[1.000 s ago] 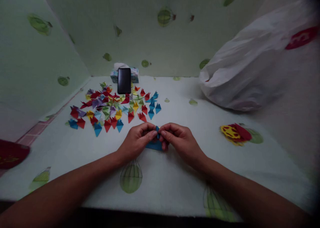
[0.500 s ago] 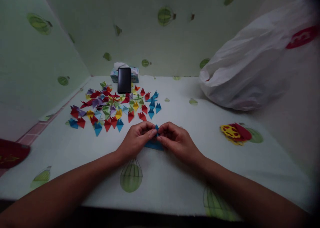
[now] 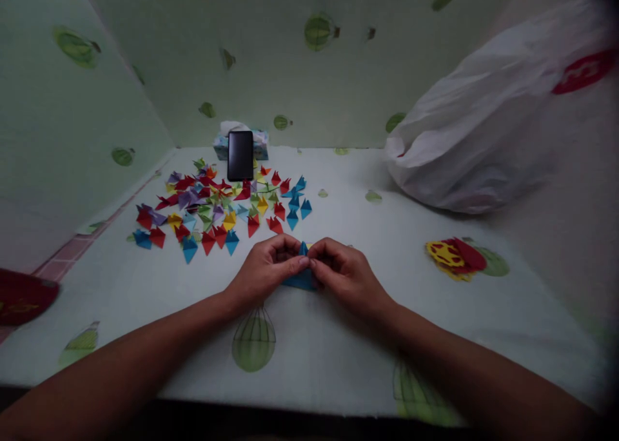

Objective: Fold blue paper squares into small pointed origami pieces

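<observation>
Both my hands meet over the table, pinching a small folded piece of blue paper (image 3: 303,248) between thumbs and fingertips. My left hand (image 3: 267,267) grips it from the left, thumb laid toward the middle. From the other side my right hand (image 3: 342,272) closes on it, its thumb beside the left one. More blue paper (image 3: 300,280) shows flat just below the thumbs; whether it joins the held piece I cannot tell. Beyond my hands lie several folded paper pieces (image 3: 207,240) in red, blue, yellow, green and purple, spread over the left part of the table.
A dark-screened phone (image 3: 240,156) leans on a tissue box (image 3: 262,146) at the back. A large white plastic bag (image 3: 449,138) stands at the right. Yellow and red cut-out shapes (image 3: 445,254) lie below it. A dark red object (image 3: 26,297) sits at the left edge.
My thumbs have shifted slightly upward and closer together on the blue paper. The flat blue part shows more below them. Everything else stays put.
</observation>
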`<state>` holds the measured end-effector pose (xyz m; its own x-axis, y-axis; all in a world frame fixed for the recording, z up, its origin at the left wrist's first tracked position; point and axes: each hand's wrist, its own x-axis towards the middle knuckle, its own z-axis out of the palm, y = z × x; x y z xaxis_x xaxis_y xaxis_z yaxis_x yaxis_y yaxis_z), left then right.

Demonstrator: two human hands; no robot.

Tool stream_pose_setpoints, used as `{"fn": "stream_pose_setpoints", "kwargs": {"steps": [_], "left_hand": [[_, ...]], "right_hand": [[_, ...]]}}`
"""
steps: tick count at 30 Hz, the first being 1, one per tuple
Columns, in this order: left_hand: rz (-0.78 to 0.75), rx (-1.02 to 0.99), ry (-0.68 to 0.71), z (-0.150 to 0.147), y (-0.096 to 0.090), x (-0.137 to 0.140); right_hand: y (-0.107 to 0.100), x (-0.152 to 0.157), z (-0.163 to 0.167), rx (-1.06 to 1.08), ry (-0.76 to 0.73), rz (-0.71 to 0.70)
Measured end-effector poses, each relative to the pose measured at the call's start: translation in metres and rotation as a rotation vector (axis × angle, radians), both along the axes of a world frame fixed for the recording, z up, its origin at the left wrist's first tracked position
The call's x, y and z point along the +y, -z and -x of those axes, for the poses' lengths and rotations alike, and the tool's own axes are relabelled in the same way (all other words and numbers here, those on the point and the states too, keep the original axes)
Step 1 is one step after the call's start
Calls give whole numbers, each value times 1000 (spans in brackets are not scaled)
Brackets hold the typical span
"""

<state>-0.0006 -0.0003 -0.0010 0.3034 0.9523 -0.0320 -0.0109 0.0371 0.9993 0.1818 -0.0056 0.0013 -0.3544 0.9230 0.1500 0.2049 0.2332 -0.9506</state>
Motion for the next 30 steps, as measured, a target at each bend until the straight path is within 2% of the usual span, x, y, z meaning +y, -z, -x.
{"fn": "stream_pose_setpoints", "kwargs": {"steps": [3, 9, 13, 18, 24, 26, 30], "left_hand": [[-1, 1, -26, -1, 1, 0], [-18, 38, -61, -2, 0, -1], [-29, 24, -64, -1, -1, -2], [-53, 38, -56, -1, -1, -3], [-51, 31, -43, -2, -1, -3], [-50, 29, -43, -1, -1, -3], [-31, 16, -29, -1, -1, -4]], "right_hand": [[0, 0, 0, 1, 5, 8], [2, 0, 2, 68, 12, 136], [3, 1, 2, 64, 64, 92], [2, 1, 1, 33, 19, 94], [0, 0, 0, -30, 7, -8], [-1, 0, -1, -14, -9, 26], [-2, 2, -1, 56, -45, 183]]}}
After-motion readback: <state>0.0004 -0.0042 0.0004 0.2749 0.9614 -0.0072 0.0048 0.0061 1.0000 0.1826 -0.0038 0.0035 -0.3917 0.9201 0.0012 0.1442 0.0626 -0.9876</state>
